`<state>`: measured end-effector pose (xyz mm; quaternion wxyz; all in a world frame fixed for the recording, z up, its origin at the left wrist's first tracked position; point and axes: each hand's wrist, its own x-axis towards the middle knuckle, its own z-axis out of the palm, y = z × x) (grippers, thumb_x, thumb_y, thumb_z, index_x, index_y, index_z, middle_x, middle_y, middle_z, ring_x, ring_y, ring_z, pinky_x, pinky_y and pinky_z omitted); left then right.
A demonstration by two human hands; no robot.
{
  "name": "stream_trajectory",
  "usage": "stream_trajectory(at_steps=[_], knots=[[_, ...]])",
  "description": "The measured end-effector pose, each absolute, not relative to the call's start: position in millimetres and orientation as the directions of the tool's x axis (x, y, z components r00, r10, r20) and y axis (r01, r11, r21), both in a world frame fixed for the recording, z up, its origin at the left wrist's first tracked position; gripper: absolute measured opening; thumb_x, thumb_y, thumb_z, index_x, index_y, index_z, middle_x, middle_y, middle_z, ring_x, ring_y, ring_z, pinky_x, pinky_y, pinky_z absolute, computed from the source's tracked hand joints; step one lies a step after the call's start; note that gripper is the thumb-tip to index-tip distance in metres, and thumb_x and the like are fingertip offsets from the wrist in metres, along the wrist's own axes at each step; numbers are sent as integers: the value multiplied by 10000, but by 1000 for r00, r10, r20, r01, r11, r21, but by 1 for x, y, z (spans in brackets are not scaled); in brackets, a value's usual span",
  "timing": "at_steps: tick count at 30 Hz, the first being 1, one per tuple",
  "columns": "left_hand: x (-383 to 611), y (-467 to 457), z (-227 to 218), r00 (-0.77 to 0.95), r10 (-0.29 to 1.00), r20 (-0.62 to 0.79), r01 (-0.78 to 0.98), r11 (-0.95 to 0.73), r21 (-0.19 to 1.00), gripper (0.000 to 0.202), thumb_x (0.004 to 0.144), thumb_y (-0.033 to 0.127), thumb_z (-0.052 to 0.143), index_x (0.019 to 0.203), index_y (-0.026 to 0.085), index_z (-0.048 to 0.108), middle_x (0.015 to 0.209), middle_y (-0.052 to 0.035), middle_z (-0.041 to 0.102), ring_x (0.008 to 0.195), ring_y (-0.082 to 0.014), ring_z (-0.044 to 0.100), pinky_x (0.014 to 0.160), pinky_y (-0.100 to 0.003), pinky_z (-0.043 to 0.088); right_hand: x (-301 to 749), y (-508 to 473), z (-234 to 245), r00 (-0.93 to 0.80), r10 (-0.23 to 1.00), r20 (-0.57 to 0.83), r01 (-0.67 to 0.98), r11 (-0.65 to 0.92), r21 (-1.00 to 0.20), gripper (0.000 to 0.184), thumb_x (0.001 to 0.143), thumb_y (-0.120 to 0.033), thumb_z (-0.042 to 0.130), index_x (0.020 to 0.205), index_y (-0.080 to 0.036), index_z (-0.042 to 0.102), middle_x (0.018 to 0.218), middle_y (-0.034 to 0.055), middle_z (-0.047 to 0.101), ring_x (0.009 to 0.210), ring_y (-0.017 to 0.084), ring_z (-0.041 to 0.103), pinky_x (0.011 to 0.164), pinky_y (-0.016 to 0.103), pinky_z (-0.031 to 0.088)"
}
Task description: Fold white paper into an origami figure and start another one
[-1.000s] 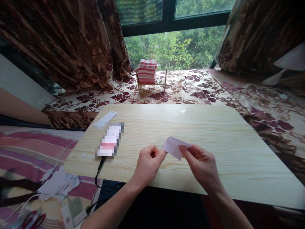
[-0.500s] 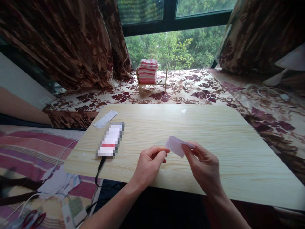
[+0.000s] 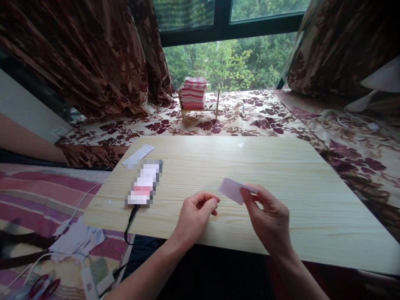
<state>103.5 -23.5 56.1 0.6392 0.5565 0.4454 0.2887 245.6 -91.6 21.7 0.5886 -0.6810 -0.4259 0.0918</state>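
A small folded piece of pale paper (image 3: 231, 191) is tilted above the table, pinched between the thumb and fingers of my right hand (image 3: 270, 214). Its free end points to the left, toward my other hand. My left hand (image 3: 196, 212) is closed, thumb against curled fingers, with nothing showing in it. Its fingertips are just short of the paper's lower left edge. Under both hands lies the light wood-grain table (image 3: 275, 162).
On the table's left are a blurred-out phone (image 3: 145, 183) with a black cable and a white paper strip (image 3: 139, 155). Paper scraps (image 3: 78, 237), red-handled scissors (image 3: 43, 287) and cords lie on the striped bedding. Folded pink-striped cloths (image 3: 193, 93) sit on a small wooden stand by the window.
My left fingertips have drawn slightly back from the paper's edge. The right hand, with the paper, has shifted a little to the right.
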Motion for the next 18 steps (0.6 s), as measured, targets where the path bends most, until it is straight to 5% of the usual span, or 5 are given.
stream_trajectory(at_steps=[18], knots=[[113, -24, 53, 517, 793, -322, 44, 351, 935, 151, 739, 249, 640, 787, 122, 704, 680, -14, 617, 627, -118, 543, 674, -246, 418, 240, -92, 25, 568, 699, 434, 517, 108, -849, 108, 853, -243, 594, 902, -228, 689, 883, 18, 700, 773, 158, 634, 689, 295, 523]])
